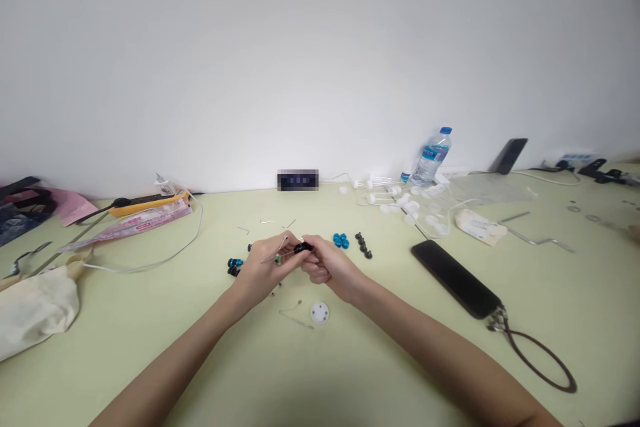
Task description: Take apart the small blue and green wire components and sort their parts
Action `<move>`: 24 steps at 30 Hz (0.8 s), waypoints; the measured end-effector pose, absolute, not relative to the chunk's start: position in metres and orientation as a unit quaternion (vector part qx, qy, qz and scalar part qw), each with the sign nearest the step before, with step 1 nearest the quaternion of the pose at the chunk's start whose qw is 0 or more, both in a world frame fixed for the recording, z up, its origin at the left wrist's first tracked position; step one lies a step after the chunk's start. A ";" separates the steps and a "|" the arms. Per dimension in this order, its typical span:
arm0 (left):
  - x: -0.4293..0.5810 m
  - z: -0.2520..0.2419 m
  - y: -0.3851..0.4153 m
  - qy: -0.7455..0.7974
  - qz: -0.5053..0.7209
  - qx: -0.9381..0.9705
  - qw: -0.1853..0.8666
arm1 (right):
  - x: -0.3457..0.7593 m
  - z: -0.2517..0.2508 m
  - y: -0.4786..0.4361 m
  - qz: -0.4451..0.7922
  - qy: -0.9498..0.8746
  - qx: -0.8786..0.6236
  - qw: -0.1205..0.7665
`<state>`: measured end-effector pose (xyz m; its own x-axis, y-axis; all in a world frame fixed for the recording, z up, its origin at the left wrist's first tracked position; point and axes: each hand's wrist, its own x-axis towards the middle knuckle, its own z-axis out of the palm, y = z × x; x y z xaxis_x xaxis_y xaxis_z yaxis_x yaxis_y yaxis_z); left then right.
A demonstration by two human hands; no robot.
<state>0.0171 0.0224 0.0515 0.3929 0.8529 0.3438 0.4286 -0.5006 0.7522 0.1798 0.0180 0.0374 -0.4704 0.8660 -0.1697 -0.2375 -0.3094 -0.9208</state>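
Observation:
My two hands meet above the pale green table [350, 373], just in front of me. My left hand [267, 263] pinches a thin metal rod, maybe a hex key [276, 251], with its fingers closed. My right hand [325, 265] is closed on a small black part [302, 248] held between the two hands. The rod's tip points toward that part. Small blue pieces [341, 239] and black pieces [363, 245] lie just beyond my right hand. More blue and black pieces [234, 266] lie left of my left hand. A white disc [319, 312] and a bent wire [295, 317] rest below my hands.
A black phone [455, 277] with a dark loop strap [543, 360] lies to the right. A water bottle [431, 157], white plastic parts [410, 203] and a white pouch [480, 225] sit further back. At left are a cloth bag [35, 310], pink packets [135, 223] and a yellow-handled tool [145, 202].

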 end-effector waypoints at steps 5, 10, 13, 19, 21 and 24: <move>0.020 0.048 0.026 0.378 0.412 0.659 0.503 | 0.178 0.041 0.013 0.556 -0.587 -0.400 0.431; 0.014 0.050 0.037 0.337 0.471 0.556 0.596 | 0.193 0.054 0.017 0.365 -0.727 -0.408 0.415; 0.013 0.048 0.037 0.325 0.476 0.557 0.598 | 0.199 0.056 0.023 0.447 -0.696 -0.407 0.387; 0.017 0.042 0.031 0.300 0.461 0.591 0.589 | 0.197 0.055 0.021 0.559 -0.653 -0.364 0.358; 0.017 0.042 0.031 0.307 0.468 0.592 0.580 | 0.199 0.057 0.019 0.522 -0.662 -0.377 0.383; 0.016 0.043 0.031 0.314 0.482 0.581 0.576 | 0.202 0.059 0.019 0.513 -0.649 -0.403 0.391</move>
<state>0.0161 0.0311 0.0427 0.3392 0.9196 0.1982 -0.1901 -0.1394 0.9718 0.2022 0.0193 0.0588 -0.3685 0.9248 0.0949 0.1224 0.1494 -0.9812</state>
